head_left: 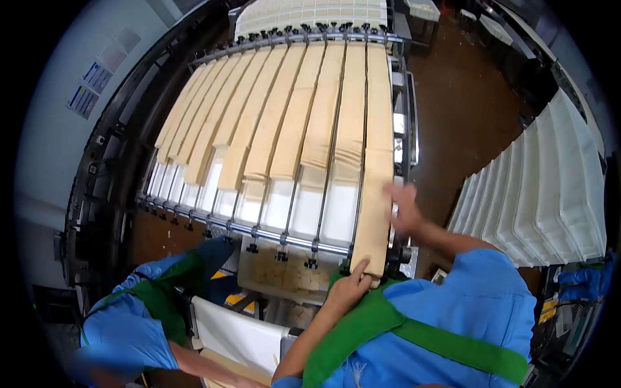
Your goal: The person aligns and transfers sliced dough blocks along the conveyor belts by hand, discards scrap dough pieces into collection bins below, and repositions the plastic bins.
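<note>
A long, pale beige row of what look like tightly packed thin sheets (375,213) lies in the rightmost lane of a slatted rack. My left hand (349,288) is closed around its near end, fingertips on the top and end face. Farther up, my right hand (405,208) is at the row's right edge, fingers apart and slightly blurred; whether it touches the row I cannot tell. Similar beige rows (291,123) fill the lanes to the left. In two lanes near the middle, loosened sheets (348,155) fan out at the front.
Metal rods divide the lanes, with a front bar (272,236) and black knobs. Below it stands a bin (278,271) with beige scraps. At lower left, a co-worker in a blue shirt (129,323) reaches over a white belt (236,330). Stacked white trays (537,187) stand right.
</note>
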`<state>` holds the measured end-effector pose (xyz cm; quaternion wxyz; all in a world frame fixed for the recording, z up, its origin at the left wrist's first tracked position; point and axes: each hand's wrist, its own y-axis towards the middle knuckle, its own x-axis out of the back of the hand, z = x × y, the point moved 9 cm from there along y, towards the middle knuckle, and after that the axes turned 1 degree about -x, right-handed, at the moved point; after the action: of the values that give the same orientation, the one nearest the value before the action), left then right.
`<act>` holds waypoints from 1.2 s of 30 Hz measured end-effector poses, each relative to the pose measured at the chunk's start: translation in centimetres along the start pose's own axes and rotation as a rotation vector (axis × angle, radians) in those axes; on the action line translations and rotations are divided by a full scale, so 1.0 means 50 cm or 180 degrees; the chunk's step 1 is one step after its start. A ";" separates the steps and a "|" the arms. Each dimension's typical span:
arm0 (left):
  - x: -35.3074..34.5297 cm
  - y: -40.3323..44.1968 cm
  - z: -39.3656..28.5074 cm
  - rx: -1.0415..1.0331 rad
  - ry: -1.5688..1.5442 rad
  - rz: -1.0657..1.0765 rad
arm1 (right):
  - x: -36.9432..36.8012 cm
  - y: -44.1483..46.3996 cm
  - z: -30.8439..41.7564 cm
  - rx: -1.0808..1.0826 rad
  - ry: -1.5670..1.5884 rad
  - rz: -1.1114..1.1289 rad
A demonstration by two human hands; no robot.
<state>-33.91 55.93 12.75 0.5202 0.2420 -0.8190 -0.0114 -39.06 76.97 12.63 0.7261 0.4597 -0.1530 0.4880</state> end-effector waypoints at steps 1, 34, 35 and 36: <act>-0.001 0.000 0.000 0.0005 -0.0002 -0.0004 | -0.027 -0.050 0.051 0.0237 0.0371 0.0473; 0.024 -0.587 0.218 0.3593 0.0808 -0.1724 | -0.036 -0.156 0.262 0.2116 -0.0342 0.0411; 0.018 -0.590 0.219 0.3603 0.0855 -0.1686 | -0.034 -0.157 0.264 0.2170 -0.0315 0.0331; 0.018 -0.591 0.219 0.3611 0.0854 -0.1698 | -0.031 -0.158 0.266 0.2224 -0.0290 0.0250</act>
<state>-32.23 26.94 0.49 0.3885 0.6744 -0.5371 0.3251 -30.09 64.43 14.56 0.4980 0.6954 -0.0266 0.5174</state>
